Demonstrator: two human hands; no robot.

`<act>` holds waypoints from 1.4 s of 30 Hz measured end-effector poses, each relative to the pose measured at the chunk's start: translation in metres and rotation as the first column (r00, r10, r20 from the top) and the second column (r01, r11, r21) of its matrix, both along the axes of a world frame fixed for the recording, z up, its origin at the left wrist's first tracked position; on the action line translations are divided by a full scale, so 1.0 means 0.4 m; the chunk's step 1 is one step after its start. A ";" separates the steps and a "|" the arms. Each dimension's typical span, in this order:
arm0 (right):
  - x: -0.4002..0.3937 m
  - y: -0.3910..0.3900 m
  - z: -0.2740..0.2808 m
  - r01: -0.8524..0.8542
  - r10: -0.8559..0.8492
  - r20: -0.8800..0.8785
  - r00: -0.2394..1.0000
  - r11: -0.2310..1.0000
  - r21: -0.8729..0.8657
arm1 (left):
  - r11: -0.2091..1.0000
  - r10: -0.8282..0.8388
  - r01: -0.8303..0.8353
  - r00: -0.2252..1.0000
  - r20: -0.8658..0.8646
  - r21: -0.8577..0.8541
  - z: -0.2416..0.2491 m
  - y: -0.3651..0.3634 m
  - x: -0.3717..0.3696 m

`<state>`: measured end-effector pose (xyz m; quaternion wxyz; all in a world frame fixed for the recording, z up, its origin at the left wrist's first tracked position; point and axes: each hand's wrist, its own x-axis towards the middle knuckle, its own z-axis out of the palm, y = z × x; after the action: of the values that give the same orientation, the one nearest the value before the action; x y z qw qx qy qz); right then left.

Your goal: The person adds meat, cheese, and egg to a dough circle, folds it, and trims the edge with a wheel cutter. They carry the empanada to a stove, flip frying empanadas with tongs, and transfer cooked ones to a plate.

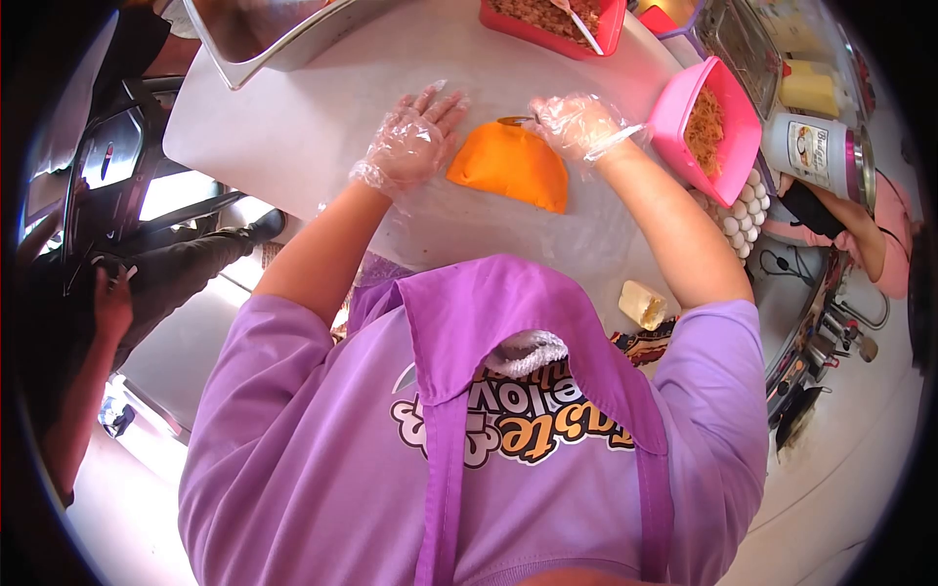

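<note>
A half-moon of orange dough (510, 168), like a folded empanada, lies on a clear plastic sheet on the white table. My left hand (414, 139), in a clear plastic glove, rests flat just left of the dough with its fingers spread. Also gloved, my right hand (575, 123) is at the dough's upper right edge, fingers curled. A small dark, shiny curved piece (515, 121) shows by its fingertips at the dough's top edge; I cannot make out what it is.
A pink tub (674, 122) of shredded filling stands right of my right hand, near eggs (747, 217). A red container (606, 29) with a spoon and a metal pan (230, 63) sit at the back. Other people stand at both sides.
</note>
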<state>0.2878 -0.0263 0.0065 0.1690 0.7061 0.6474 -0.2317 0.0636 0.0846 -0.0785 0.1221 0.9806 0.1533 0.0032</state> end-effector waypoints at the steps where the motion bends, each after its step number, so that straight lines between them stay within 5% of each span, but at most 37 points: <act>1: 0.000 0.003 0.000 -0.001 0.001 -0.001 1.000 1.000 0.000 | 1.000 0.000 0.000 1.000 0.002 -0.002 0.002 0.000 0.000; 15: -0.019 0.048 -0.016 -0.243 0.243 0.021 0.970 0.970 0.003 | 1.000 -0.005 0.005 1.000 0.019 -0.014 -0.006 0.003 -0.001; 22: -0.022 0.064 -0.055 -0.183 0.183 -0.013 0.983 0.983 0.000 | 1.000 -0.002 0.002 1.000 0.003 -0.021 -0.010 0.002 -0.002; 24: -0.026 0.069 -0.040 -0.303 0.301 0.049 0.952 0.952 0.034 | 1.000 -0.003 0.003 1.000 0.001 -0.014 -0.014 0.001 -0.003; 42: -0.099 0.109 0.038 -0.411 0.411 0.035 0.911 0.911 -0.028 | 1.000 -0.007 0.007 1.000 0.002 0.020 -0.020 0.002 -0.001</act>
<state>0.2483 0.0173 0.0215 0.2341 0.5570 0.7755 -0.1831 0.0631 0.0855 -0.0866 0.1126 0.9823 0.1499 0.0055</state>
